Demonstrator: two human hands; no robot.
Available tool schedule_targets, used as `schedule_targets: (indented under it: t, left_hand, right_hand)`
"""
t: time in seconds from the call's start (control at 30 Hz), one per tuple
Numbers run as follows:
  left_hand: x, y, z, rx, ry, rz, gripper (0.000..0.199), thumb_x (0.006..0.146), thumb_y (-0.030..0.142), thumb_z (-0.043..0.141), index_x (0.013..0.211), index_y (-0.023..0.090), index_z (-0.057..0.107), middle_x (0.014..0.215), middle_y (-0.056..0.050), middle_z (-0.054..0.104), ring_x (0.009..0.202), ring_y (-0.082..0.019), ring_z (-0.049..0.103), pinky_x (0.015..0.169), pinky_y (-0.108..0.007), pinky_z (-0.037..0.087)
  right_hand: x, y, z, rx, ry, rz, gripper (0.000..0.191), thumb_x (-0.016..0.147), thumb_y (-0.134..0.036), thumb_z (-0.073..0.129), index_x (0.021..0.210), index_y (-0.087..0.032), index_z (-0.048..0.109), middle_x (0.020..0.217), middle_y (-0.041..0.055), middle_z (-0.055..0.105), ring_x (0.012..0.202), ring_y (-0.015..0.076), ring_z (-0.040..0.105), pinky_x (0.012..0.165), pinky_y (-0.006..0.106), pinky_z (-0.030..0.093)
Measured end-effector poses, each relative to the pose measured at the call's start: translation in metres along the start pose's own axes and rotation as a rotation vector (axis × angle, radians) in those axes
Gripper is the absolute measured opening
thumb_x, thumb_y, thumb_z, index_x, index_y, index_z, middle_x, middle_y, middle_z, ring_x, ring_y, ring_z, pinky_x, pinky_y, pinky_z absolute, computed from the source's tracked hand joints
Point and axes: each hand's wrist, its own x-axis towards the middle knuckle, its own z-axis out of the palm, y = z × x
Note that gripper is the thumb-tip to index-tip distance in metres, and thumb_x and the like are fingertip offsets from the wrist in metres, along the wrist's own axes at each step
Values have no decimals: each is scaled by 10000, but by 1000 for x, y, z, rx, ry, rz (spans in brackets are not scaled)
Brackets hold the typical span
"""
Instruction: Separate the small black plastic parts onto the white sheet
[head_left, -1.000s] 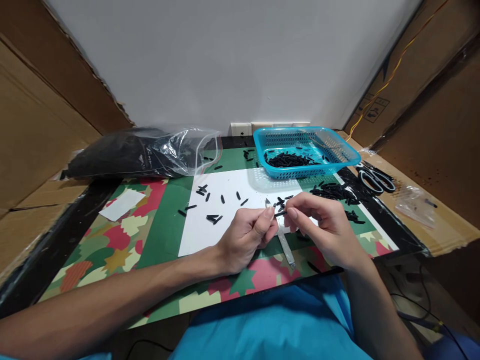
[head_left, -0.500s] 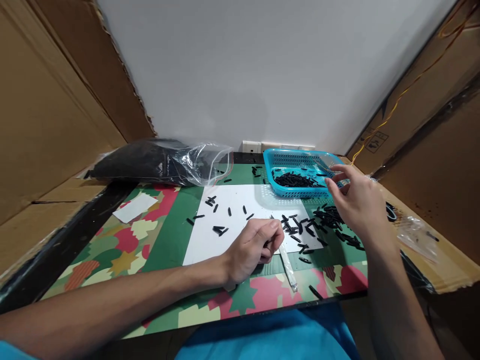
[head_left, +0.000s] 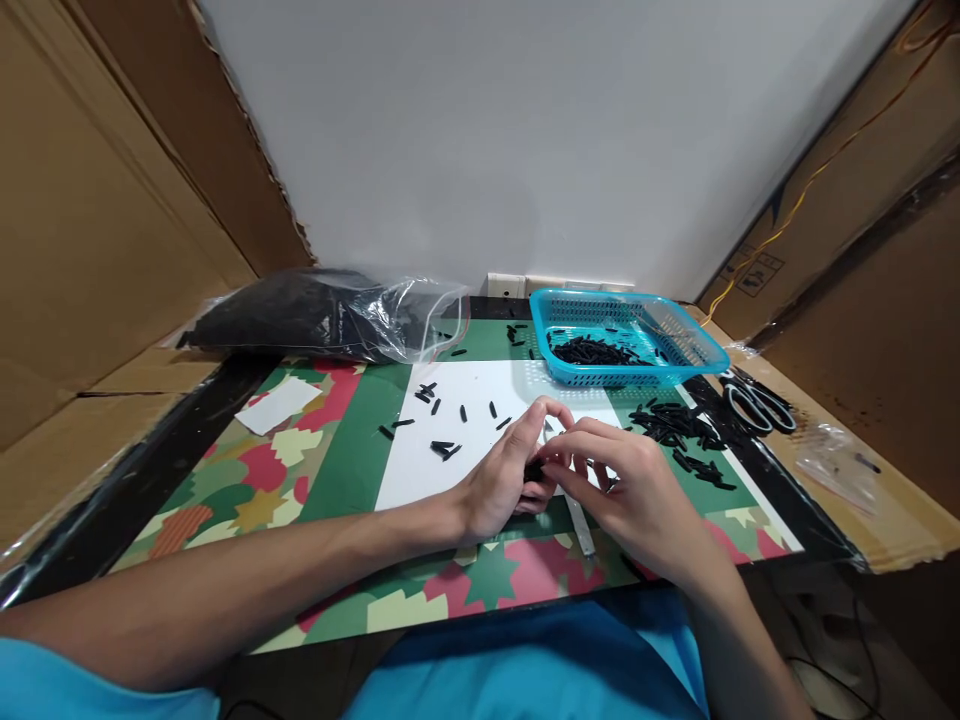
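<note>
In the middle of the table my left hand (head_left: 504,478) is cupped closed around small black pieces (head_left: 533,471), partly hidden by its fingers. My right hand (head_left: 626,472) meets it from the right, its thumb and fingertips pinched together at those pieces. Below the hands lies a slim pale tool with a wrapped handle (head_left: 580,530), partly covered by my right hand. Loose black slender pieces (head_left: 442,449) are scattered on the white sheet (head_left: 405,480) to the left. A heap of the same pieces (head_left: 675,425) lies beyond my right hand.
A blue plastic basket (head_left: 630,379) holding more black pieces stands at the back right. Scissors (head_left: 757,405) and a small clear bag (head_left: 836,470) lie at the right. A large bag of dark material (head_left: 300,315) rests back left, near a white paper scrap (head_left: 279,405). Cardboard walls flank both sides.
My right hand has come from beside the basket down and left to my left hand. My left hand has loosened from a fist, showing black pieces. The scissors have come into view.
</note>
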Motion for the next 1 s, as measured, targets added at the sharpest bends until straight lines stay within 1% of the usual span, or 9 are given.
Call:
schedule_targets:
  t: [0.1, 0.2, 0.33, 0.43, 0.5, 0.63, 0.77, 0.87, 1.0]
  left_hand:
    - [0, 0, 1, -2, -11, -16, 539, 1003, 794, 461, 1181, 286, 466, 668, 106, 420, 499, -69, 226, 458, -149, 218]
    - [1, 1, 2, -15, 4, 3, 539, 1001, 779, 503, 1179, 270, 494, 668, 104, 403, 498, -68, 240, 456, -163, 225]
    - [1, 2, 2, 44, 27, 42, 470, 1037, 689, 545, 1002, 221, 541, 625, 100, 364, 503, -59, 218, 460, -171, 212]
    - [2, 2, 1, 42, 44, 81, 432, 1046, 612, 588, 921, 201, 542, 616, 104, 361, 496, -50, 212, 447, -163, 209]
    - [1, 1, 0, 20, 49, 115, 431, 1044, 590, 599, 886, 194, 539, 641, 95, 394, 490, -44, 228, 435, -163, 218]
    - [-2, -3, 0, 40, 32, 195, 434, 1081, 545, 565, 823, 210, 468, 597, 107, 355, 482, -48, 250, 447, -165, 259]
    - [-4, -4, 2, 65, 9, 206, 401, 1104, 534, 528, 863, 220, 463, 578, 117, 324, 485, -56, 227, 457, -169, 253]
    - [-4, -3, 3, 50, 6, 198, 386, 1101, 538, 527, 885, 221, 477, 588, 118, 322, 488, -59, 211, 449, -170, 240]
    - [-4, -1, 5, 20, 19, 215, 305, 1098, 507, 539, 989, 223, 520, 604, 122, 351, 484, -58, 202, 444, -164, 233]
  right_hand:
    - [-1, 3, 4, -5, 7, 4, 143, 1066, -188, 678, 1035, -260, 799, 1038, 31, 763, 759, 167, 652, 678, 304, 440]
    - [-4, 5, 5, -4, 34, -42, 149, 1062, -178, 667, 1018, -244, 793, 1019, 42, 756, 739, 166, 637, 665, 308, 447]
    - [-8, 7, 2, 77, 191, -74, 112, 1056, -185, 675, 1009, -224, 770, 876, 31, 720, 712, 165, 638, 640, 300, 481]
    - [-9, 11, -2, 142, 302, -82, 92, 1033, -172, 712, 1018, -232, 781, 902, 28, 756, 767, 165, 676, 650, 282, 518]
    - [-10, 14, -5, 155, 337, -81, 106, 1017, -153, 731, 1005, -238, 794, 915, 18, 772, 783, 157, 686, 655, 268, 530]
    - [-10, 18, -8, 151, 327, -63, 115, 1000, -140, 752, 975, -239, 806, 894, -5, 784, 736, 130, 690, 648, 248, 541]
    - [-10, 17, -10, 140, 321, -58, 102, 984, -147, 772, 949, -236, 806, 855, -15, 792, 678, 124, 687, 633, 250, 547]
    - [-10, 17, -10, 131, 317, -63, 104, 979, -142, 770, 942, -234, 804, 855, -9, 798, 697, 134, 695, 649, 256, 555]
    - [-10, 16, -11, 129, 308, -67, 100, 975, -140, 768, 937, -227, 798, 849, -5, 794, 705, 137, 687, 650, 256, 551]
